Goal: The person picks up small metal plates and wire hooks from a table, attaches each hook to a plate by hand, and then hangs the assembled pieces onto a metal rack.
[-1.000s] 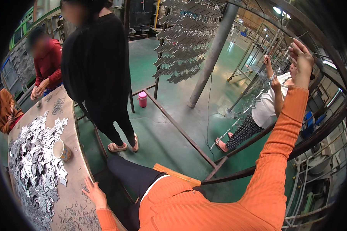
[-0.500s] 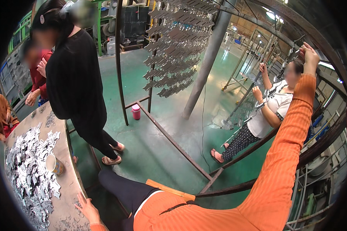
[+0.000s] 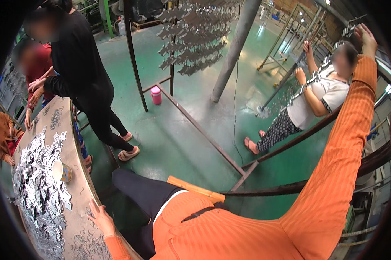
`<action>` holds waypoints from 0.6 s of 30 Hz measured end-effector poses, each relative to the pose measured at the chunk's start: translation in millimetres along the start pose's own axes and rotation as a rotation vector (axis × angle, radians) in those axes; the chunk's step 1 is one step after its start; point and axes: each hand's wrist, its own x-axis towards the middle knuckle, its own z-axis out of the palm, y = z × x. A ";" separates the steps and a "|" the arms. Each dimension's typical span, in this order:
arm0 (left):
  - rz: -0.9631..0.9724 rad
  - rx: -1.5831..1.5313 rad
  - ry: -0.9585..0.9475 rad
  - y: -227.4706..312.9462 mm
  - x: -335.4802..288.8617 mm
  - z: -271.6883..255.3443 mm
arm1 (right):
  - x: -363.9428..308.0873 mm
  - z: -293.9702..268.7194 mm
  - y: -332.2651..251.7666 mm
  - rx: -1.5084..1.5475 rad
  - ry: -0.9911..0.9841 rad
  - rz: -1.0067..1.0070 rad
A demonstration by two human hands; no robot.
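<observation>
My left hand [image 3: 101, 217] lies at the edge of the table [image 3: 80, 190], palm down with its fingers apart, holding nothing. Beside it on the tabletop are thin wire hooks [image 3: 87, 242] and a large heap of flat silvery metal pieces [image 3: 41, 177]. A paper cup [image 3: 62, 171] stands at the heap's right edge. My right hand [image 3: 367, 40] is raised high at the upper right, its fingers curled together. Small metal pieces [image 3: 348, 33] hang close by its fingertips; what the fingers hold is too small to make out.
Rows of metal pieces [image 3: 195, 39] hang from a dark frame [image 3: 195, 125] ahead. Behind it rise a grey pole [image 3: 236, 50] and a pink container [image 3: 156, 95]. A co-worker in white [image 3: 317, 93] stands at right; a person in black [image 3: 85, 65] and others are around the table.
The view has tilted, so the scene shifts. My right hand has moved farther right and up, its fingers more curled. My left hand stays at the table edge. The person in black now reaches over the table.
</observation>
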 end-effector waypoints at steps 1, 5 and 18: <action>0.007 0.013 -0.015 0.1 -1.2 0.8 | -15.5 -0.6 1.7 0.007 0.007 -0.008; -0.004 0.022 -0.028 3.8 -2.4 -5.8 | -123.9 -31.0 33.2 0.065 0.190 -0.054; 0.050 0.060 -0.045 1.5 -5.5 -12.0 | -554.1 -62.9 245.6 -0.200 -0.339 0.897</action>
